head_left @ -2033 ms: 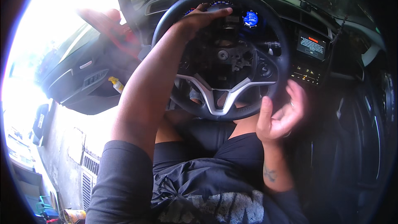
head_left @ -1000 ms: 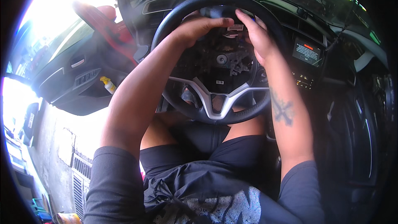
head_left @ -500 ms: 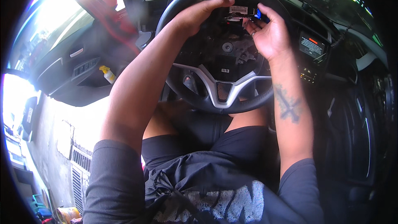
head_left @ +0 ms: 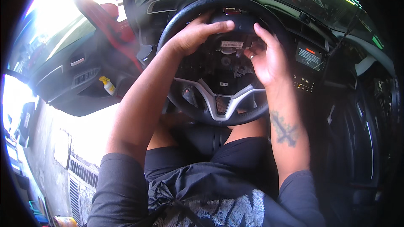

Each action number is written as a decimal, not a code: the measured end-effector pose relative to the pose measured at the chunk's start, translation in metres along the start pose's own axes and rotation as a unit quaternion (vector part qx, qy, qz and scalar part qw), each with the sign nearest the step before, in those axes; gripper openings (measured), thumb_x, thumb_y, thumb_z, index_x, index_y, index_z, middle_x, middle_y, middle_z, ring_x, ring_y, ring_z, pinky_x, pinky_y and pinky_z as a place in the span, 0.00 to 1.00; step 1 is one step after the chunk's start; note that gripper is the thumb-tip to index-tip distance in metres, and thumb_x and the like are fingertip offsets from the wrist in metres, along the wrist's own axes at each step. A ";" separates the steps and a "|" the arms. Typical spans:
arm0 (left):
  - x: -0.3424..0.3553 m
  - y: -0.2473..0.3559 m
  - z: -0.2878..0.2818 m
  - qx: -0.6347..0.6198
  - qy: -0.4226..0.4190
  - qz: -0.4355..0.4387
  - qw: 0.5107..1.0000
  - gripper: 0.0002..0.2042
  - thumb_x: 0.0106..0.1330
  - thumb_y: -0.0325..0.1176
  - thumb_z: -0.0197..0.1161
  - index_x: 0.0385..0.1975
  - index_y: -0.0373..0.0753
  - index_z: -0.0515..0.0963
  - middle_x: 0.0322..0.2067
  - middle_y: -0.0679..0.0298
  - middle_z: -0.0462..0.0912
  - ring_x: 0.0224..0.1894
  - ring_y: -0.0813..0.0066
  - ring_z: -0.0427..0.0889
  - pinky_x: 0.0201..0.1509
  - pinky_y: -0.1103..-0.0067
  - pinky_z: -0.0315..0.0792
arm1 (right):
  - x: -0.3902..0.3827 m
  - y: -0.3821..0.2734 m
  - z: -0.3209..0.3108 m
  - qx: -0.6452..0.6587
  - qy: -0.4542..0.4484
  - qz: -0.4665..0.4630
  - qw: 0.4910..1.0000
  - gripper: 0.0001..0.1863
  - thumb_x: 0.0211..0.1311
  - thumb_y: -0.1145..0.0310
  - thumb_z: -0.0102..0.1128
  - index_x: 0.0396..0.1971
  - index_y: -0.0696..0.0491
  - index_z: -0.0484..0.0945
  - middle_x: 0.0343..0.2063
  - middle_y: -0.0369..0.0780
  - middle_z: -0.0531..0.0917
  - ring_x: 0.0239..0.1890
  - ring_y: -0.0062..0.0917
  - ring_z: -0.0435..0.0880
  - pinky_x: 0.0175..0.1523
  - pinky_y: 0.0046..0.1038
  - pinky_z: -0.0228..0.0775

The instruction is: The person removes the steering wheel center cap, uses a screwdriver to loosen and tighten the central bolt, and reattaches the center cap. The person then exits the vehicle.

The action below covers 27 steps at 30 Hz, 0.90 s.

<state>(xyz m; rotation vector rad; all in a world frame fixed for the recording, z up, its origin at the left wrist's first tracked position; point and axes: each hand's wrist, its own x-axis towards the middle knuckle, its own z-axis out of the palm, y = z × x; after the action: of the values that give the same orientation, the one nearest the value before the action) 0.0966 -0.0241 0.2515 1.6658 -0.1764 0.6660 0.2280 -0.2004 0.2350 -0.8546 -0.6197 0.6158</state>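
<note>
In front of the steering wheel's (head_left: 223,4) uncovered centre is a black airbag module (head_left: 248,28), tilted, with a white label on the side toward me. My left hand (head_left: 198,35) grips its left side, thumb along the upper edge; the other fingers are mostly hidden behind the hand and the wheel. My right hand (head_left: 269,59) is at the module's right side, thumb raised to its edge and fingers curled beside the label. Whether those fingers pinch a wire or a connector cannot be made out. Below, bare brackets show inside the wheel hub (head_left: 225,62).
The wheel's silver lower spoke (head_left: 219,103) stands over my lap. On the left, the open car door (head_left: 67,77) holds a yellow-and-white spray bottle (head_left: 107,85) in its pocket. A lit dashboard screen (head_left: 309,56) is to the right, beside the dark passenger side.
My view has shifted, so the wheel sits lower. The module now shows more of its black edge above the label. The blue connector seen by my right thumb is no longer visible.
</note>
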 end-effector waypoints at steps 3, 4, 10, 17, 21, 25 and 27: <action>-0.003 -0.003 -0.006 -0.025 0.044 -0.061 0.997 0.31 0.72 0.54 0.68 0.67 0.39 0.76 0.58 0.58 0.84 0.59 0.67 0.83 0.68 0.69 0.74 | -0.028 0.002 0.017 -0.023 0.014 -0.022 0.999 0.32 0.61 0.66 0.79 0.62 0.45 0.72 0.46 0.32 0.81 0.40 0.20 0.78 0.49 0.36 0.73; -0.005 0.002 -0.003 -0.082 0.068 -0.107 0.989 0.28 0.75 0.56 0.64 0.64 0.39 0.79 0.54 0.59 0.87 0.54 0.70 0.86 0.63 0.71 0.77 | -0.037 0.002 0.019 -0.034 0.006 -0.022 0.999 0.37 0.60 0.68 0.79 0.66 0.47 0.68 0.48 0.35 0.81 0.41 0.22 0.79 0.49 0.36 0.74; 0.003 -0.005 -0.004 -0.103 0.041 -0.096 0.989 0.32 0.73 0.60 0.65 0.61 0.37 0.81 0.50 0.57 0.88 0.47 0.71 0.88 0.56 0.74 0.80 | -0.082 0.021 0.034 -0.044 0.031 -0.107 0.993 0.45 0.57 0.81 0.78 0.71 0.56 0.60 0.63 0.48 0.75 0.63 0.35 0.80 0.70 0.37 0.76; -0.008 0.008 0.002 0.099 -0.045 -0.093 0.990 0.39 0.75 0.61 0.62 0.76 0.37 0.70 0.69 0.51 0.77 0.71 0.65 0.75 0.76 0.73 0.64 | -0.108 0.049 0.025 0.008 0.092 -0.085 0.992 0.46 0.65 0.69 0.79 0.73 0.48 0.55 0.66 0.46 0.70 0.63 0.33 0.77 0.57 0.37 0.78; -0.017 0.019 0.021 0.119 -0.005 -0.133 0.984 0.33 0.80 0.58 0.58 0.72 0.36 0.75 0.66 0.59 0.81 0.69 0.71 0.76 0.75 0.76 0.65 | -0.110 0.055 0.006 0.080 0.079 -0.071 0.991 0.44 0.66 0.66 0.77 0.74 0.43 0.56 0.69 0.45 0.69 0.67 0.40 0.75 0.61 0.53 0.75; -0.076 0.029 0.026 0.174 0.158 0.133 0.963 0.19 0.81 0.43 0.62 0.56 0.32 0.84 0.47 0.60 0.89 0.48 0.75 0.88 0.58 0.77 0.80 | -0.117 0.062 0.015 0.084 0.068 -0.128 0.986 0.42 0.69 0.69 0.74 0.75 0.47 0.56 0.70 0.47 0.68 0.68 0.44 0.76 0.64 0.55 0.78; -0.124 0.035 0.035 0.170 0.266 0.032 0.949 0.15 0.81 0.40 0.63 0.50 0.33 0.85 0.41 0.62 0.90 0.39 0.76 0.89 0.46 0.79 0.82 | -0.119 0.064 0.024 0.089 0.065 -0.168 0.979 0.41 0.70 0.69 0.73 0.75 0.48 0.55 0.70 0.48 0.67 0.69 0.45 0.74 0.66 0.57 0.78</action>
<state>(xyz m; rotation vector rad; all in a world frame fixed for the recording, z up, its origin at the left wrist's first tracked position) -0.0101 -0.0951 0.2151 1.7423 0.2885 1.2216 0.1168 -0.2401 0.1649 -0.5978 -0.5649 0.2999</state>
